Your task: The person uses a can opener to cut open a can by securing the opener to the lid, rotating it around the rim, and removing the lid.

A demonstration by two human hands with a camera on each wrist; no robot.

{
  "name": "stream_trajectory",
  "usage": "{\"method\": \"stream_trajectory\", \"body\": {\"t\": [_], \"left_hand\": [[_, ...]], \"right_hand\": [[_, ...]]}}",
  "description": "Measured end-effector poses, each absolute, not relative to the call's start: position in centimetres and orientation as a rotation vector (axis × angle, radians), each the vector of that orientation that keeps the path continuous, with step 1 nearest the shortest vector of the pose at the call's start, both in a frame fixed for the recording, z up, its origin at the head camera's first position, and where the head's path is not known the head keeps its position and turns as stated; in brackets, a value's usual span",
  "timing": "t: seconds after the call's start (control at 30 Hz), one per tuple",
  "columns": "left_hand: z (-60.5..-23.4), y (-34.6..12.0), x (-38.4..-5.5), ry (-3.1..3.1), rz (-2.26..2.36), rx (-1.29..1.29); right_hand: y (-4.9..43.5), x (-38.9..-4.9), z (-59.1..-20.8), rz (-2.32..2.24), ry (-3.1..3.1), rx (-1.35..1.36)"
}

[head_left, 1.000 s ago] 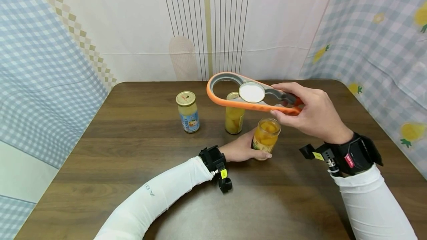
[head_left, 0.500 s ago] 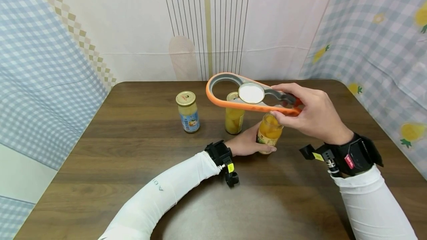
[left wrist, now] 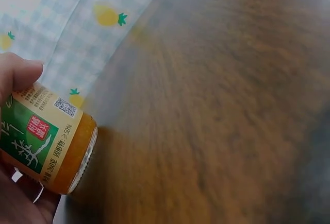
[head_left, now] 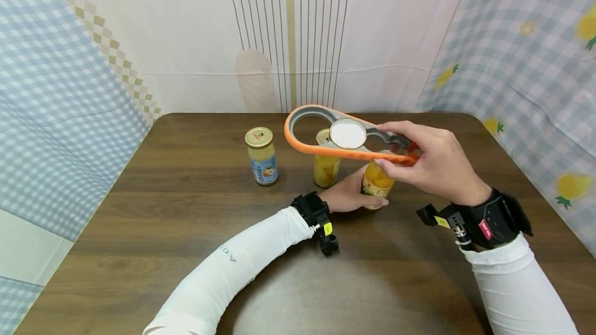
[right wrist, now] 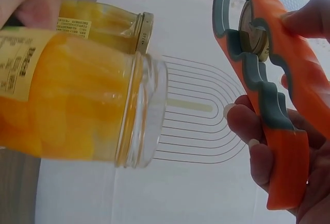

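Uncapped jar (head_left: pixel 377 181) moved forward | left hand (head_left: pixel 348 195) curled round it, arm (head_left: pixel 247 257) extended | right hand (head_left: pixel 432 163) gripping orange opener (head_left: pixel 342 152) above

An orange-and-gray opener (head_left: pixel 344 153) carries a round lid (head_left: pixel 348 134), white underside showing, above a lidless, slightly tilted glass jar (head_left: pixel 378 177) of yellow-orange fruit.

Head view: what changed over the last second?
The left hand moved the open jar right and forward, its top now overlapped by the orange opener. Nothing was taken or let go; the blue-label jar and middle jar stayed put.
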State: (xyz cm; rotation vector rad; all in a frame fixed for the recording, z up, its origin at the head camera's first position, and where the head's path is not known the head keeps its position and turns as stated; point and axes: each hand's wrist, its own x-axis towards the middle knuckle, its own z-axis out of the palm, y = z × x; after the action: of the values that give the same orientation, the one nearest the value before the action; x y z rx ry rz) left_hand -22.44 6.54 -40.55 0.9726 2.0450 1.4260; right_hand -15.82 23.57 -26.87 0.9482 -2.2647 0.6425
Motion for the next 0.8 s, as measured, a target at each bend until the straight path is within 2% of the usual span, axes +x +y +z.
{"method": "stream_trajectory", "body": {"t": [0.8], "left_hand": [[-40.8,8.2,-23.6,2.006,1.553,1.135]], "right_hand": [[23.5,-15.6,-26.7,0.63,-2.254,0.974]]}}
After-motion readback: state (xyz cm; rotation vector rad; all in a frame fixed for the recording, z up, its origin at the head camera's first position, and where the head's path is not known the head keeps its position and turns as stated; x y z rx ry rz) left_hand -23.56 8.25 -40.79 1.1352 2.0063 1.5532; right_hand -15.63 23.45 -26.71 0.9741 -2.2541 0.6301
